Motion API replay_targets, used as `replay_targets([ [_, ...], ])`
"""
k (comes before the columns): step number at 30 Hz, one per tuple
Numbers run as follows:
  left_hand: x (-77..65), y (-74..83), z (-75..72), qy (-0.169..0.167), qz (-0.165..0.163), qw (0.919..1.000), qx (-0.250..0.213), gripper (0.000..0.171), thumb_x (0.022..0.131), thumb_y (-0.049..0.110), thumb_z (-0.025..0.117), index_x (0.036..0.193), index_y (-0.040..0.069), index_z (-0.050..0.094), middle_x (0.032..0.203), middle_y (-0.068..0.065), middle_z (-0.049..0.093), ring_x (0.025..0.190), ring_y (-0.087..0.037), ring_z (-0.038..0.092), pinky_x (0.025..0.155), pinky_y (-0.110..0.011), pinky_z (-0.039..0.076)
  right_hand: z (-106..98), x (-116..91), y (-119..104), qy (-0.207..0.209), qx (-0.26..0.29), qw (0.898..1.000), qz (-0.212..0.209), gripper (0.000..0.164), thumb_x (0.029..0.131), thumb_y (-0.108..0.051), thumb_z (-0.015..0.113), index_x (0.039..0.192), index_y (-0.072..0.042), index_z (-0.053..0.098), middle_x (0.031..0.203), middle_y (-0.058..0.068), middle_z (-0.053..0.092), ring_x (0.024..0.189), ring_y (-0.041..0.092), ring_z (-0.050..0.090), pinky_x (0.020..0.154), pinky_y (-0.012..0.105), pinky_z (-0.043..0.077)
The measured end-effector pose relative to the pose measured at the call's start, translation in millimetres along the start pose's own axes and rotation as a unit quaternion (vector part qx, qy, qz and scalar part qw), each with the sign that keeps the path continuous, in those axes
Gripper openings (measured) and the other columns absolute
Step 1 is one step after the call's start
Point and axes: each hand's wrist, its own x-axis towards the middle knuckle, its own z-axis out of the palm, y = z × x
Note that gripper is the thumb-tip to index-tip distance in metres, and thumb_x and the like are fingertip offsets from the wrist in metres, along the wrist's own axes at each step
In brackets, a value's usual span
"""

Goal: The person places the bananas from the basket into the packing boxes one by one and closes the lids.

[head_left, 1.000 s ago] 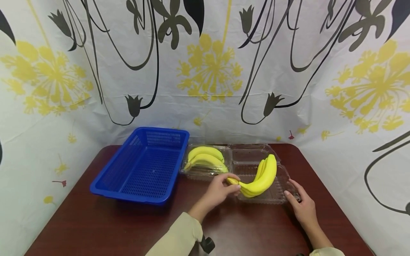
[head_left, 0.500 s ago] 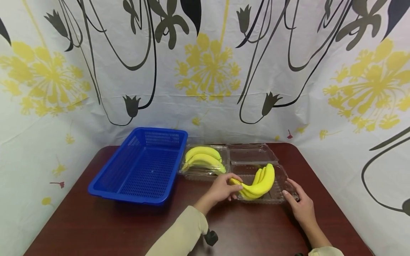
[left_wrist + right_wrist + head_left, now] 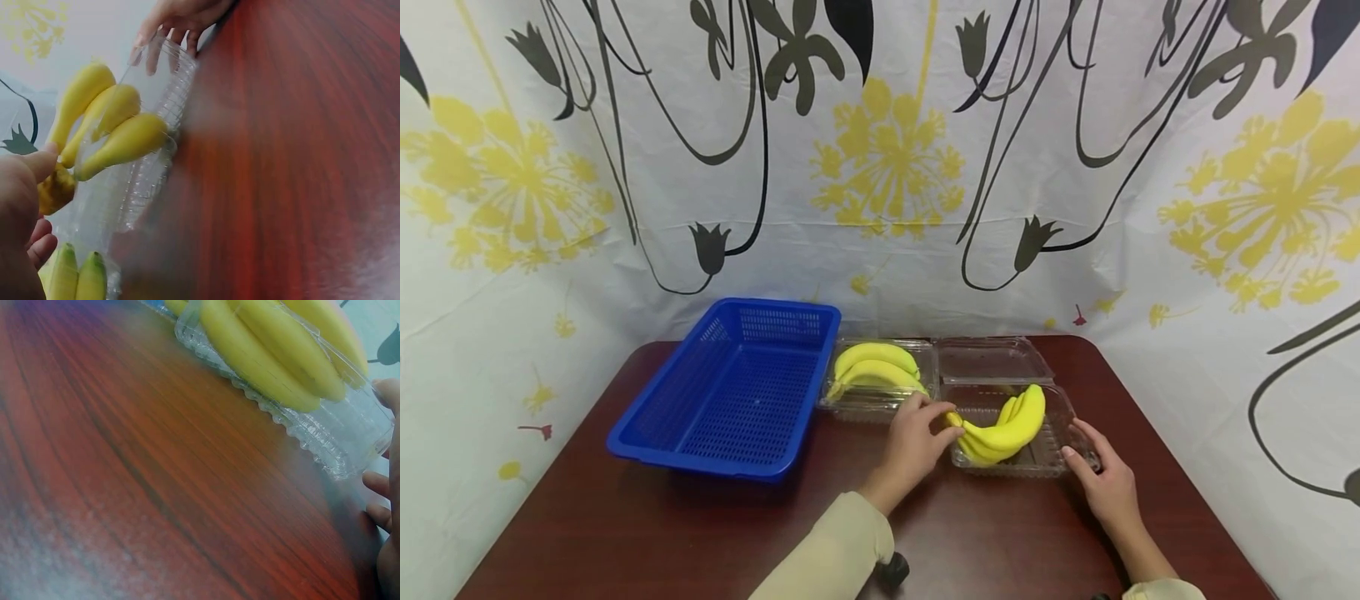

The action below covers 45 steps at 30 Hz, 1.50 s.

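Note:
A yellow bunch of bananas (image 3: 1011,425) lies in the clear plastic clamshell box (image 3: 1052,458) on the right, whose lid (image 3: 985,362) is folded back. My left hand (image 3: 913,442) has its thumb and index fingertips at the end of the bunch's stem, which sticks out over the box's left side. In the left wrist view, the thumb (image 3: 44,159) lies against the brown stem (image 3: 56,190), with other fingers curled below. My right hand (image 3: 1108,483) grips the box's right edge, thumb on the rim and fingers outside.
Left of the box, a second clear clamshell box (image 3: 928,358) holds more bananas (image 3: 880,367). Beyond it, a blue perforated plastic basket (image 3: 651,446) stands at the table's left. The reddish-brown table (image 3: 700,533) backs onto a patterned cloth (image 3: 895,275).
The bunch of bananas has come down into the clear box, its tips lower than a second ago. My left hand has since slid left along the stem's end. The right hand has stayed on the box.

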Motion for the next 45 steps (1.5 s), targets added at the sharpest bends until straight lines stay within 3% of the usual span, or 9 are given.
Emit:
replay_targets([
  [7,4.7,10.9,2.7,-0.017,0.031,0.991,0.129,0.039,0.077,0.053,0.076,0.109,0.031,0.074,0.091,0.01,0.057,0.084,-0.009,0.05,0.074,-0.024,0.043,-2,0,1,0.002,0.0,1.0,-0.003,0.053,0.094,-0.03,0.066,0.144,-0.022,0.049,0.134,0.008,0.058,0.115,-0.003,0.045,0.081,0.022,0.037],
  [13,2.5,16.1,11.3,-0.025,0.044,0.9859,0.16,0.038,0.076,0.053,0.078,0.105,0.029,0.076,0.087,0.011,0.059,0.078,-0.009,0.046,0.072,-0.024,0.041,0,0,-1,0.001,0.009,1.0,-0.008,0.053,0.094,-0.029,0.065,0.144,-0.021,0.049,0.133,0.008,0.059,0.114,-0.009,0.043,0.08,0.019,0.037],
  [19,1.6,15.0,14.0,-0.054,0.063,0.9802,0.18,0.031,0.082,0.052,0.073,0.099,0.027,0.077,0.095,0.012,0.063,0.089,-0.01,0.053,0.079,-0.026,0.045,0,1,-1,0.003,0.006,1.0,-0.008,0.053,0.094,-0.029,0.065,0.144,-0.022,0.049,0.133,0.007,0.058,0.117,-0.006,0.043,0.083,0.024,0.037],
  [25,-4.2,11.0,17.3,-0.053,0.036,0.9939,0.089,0.03,0.085,0.044,0.073,0.105,0.022,0.075,0.111,0.006,0.062,0.106,-0.012,0.054,0.088,-0.027,0.048,1,2,-2,-0.003,0.01,1.0,-0.004,0.052,0.095,-0.03,0.064,0.144,-0.02,0.049,0.136,0.009,0.056,0.123,0.01,0.045,0.086,0.046,0.04],
  [28,-10.2,9.5,21.0,-0.017,0.005,0.9997,0.019,0.035,0.084,0.037,0.076,0.112,0.018,0.072,0.122,-0.001,0.057,0.115,-0.017,0.052,0.091,-0.033,0.048,1,2,-2,-0.004,0.012,1.0,-0.002,0.052,0.095,-0.029,0.064,0.144,-0.02,0.049,0.137,0.009,0.055,0.124,0.015,0.046,0.086,0.049,0.04],
  [32,-20.3,10.1,27.2,0.05,-0.037,0.9972,-0.042,0.042,0.081,0.03,0.08,0.118,0.015,0.066,0.123,-0.004,0.051,0.116,-0.02,0.049,0.093,-0.037,0.046,1,2,0,-0.003,0.004,1.0,0.0,0.052,0.095,-0.03,0.064,0.144,-0.021,0.049,0.135,0.007,0.057,0.121,0.01,0.047,0.085,0.04,0.039],
  [38,-32.3,13.6,33.0,0.103,-0.099,0.9855,-0.092,0.047,0.077,0.03,0.083,0.117,0.015,0.061,0.109,0.0,0.05,0.1,-0.017,0.051,0.083,-0.032,0.046,1,2,0,-0.003,0.008,1.0,0.0,0.052,0.095,-0.029,0.063,0.144,-0.021,0.048,0.135,0.009,0.057,0.121,0.006,0.045,0.086,0.045,0.039],
  [41,-35.0,13.0,33.9,0.076,-0.131,0.9729,-0.175,0.051,0.077,0.027,0.083,0.121,0.016,0.059,0.111,-0.001,0.054,0.094,-0.017,0.055,0.076,-0.028,0.049,1,2,-1,-0.001,0.012,1.0,0.003,0.052,0.095,-0.029,0.064,0.144,-0.02,0.049,0.136,0.01,0.056,0.123,0.015,0.046,0.087,0.05,0.039],
  [45,-36.4,7.3,36.0,0.017,-0.144,0.9418,-0.303,0.066,0.079,0.019,0.082,0.136,0.01,0.05,0.13,-0.01,0.052,0.102,-0.023,0.057,0.078,-0.03,0.053,-1,1,-3,-0.003,0.032,0.999,-0.003,0.051,0.095,-0.027,0.064,0.143,-0.016,0.049,0.138,0.017,0.053,0.124,0.035,0.046,0.091,0.058,0.038],
])
